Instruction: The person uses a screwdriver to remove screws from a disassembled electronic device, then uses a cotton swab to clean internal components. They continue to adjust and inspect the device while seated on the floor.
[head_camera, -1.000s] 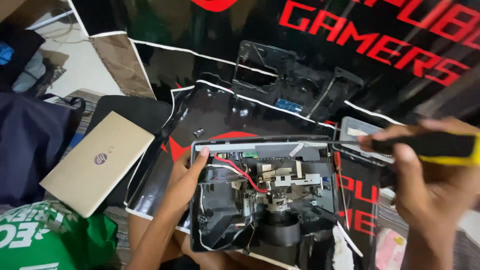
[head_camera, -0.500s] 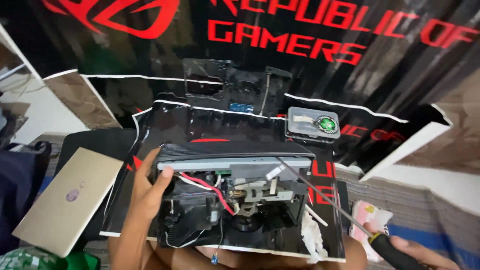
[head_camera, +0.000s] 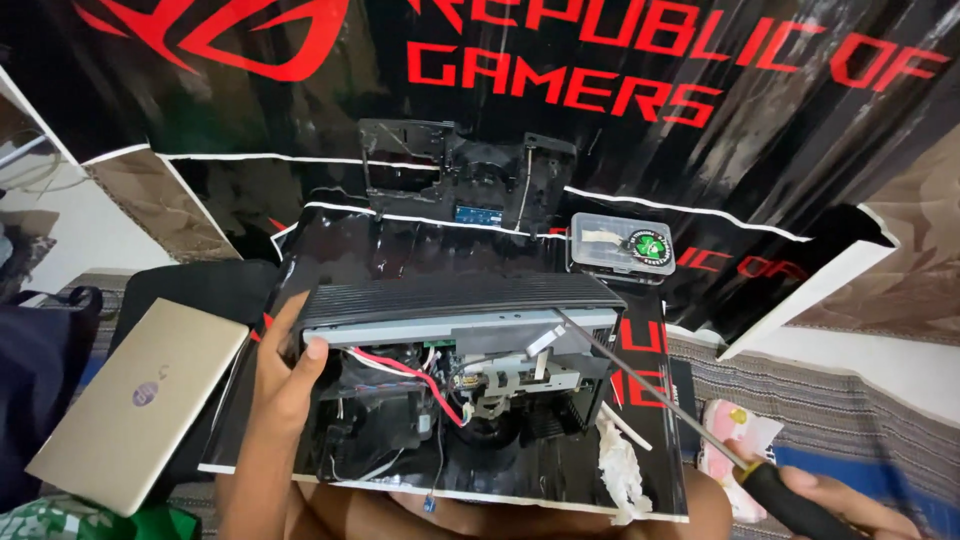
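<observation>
Opened device: black casing, lid off, red and white wires and metal brackets bared; lies centre on a glossy black sheet.
Left hand: clasps the casing's 9 o'clock edge, thumb on the rim.
Right hand: closed round a screwdriver, tip at the casing's 2 o'clock corner.
Clear box: 1 o'clock, round green label.
Banner: 12 o'clock, black, red lettering.
Laptop: 9 o'clock, gold, shut.

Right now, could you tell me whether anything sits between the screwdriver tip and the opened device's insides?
Nothing visible does. The right hand holds the screwdriver, whose shaft runs clear to the opened black device. The red wire lies left of the tip. The left hand grips the device's left edge.
</observation>
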